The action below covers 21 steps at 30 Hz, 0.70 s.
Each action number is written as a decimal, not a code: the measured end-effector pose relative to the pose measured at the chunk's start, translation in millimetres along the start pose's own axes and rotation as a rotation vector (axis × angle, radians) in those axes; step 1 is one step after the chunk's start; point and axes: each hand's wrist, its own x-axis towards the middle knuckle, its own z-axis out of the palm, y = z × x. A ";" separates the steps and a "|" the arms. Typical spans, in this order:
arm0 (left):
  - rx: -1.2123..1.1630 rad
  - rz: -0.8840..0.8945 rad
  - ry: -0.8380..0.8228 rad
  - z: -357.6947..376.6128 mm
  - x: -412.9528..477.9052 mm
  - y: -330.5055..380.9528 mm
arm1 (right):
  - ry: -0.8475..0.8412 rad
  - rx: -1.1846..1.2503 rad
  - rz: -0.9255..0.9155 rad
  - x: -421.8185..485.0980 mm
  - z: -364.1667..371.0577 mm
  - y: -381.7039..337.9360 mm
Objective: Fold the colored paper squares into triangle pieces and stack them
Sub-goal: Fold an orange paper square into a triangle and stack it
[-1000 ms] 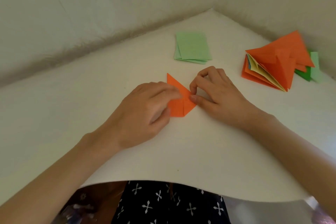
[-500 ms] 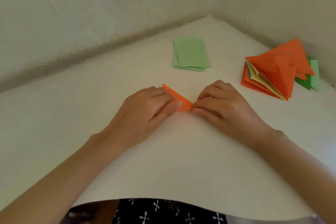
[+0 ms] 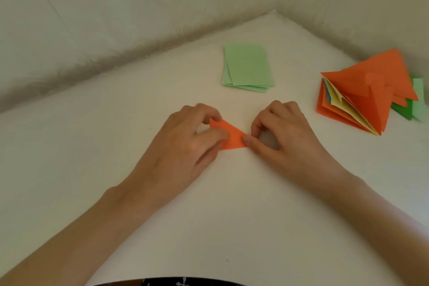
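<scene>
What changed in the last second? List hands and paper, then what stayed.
The small orange folded paper was folded over and now shows as a triangle between the hands. The left hand went from pressing it flat to pinching its left end. The right hand keeps pinching its right corner. The light green paper stack and the pile of folded orange triangle pieces stayed put.

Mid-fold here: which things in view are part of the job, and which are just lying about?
Part of the job: orange piece, pinched by left hand and right hand; light green squares, unfolded; pile of folded triangles at the right.
Just there: white table; backdrop walls; dark patterned fabric at the bottom edge.
</scene>
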 end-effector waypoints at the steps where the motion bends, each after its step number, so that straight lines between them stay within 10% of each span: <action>1: 0.054 0.066 -0.006 1.1 -1.1 0.0 | 0.000 0.004 0.015 0.0 -0.1 0.5; 21: 0.149 -0.020 -0.232 -12.5 -10.9 22.4 | 0.012 -0.235 -0.477 -16.7 -28.6 17.9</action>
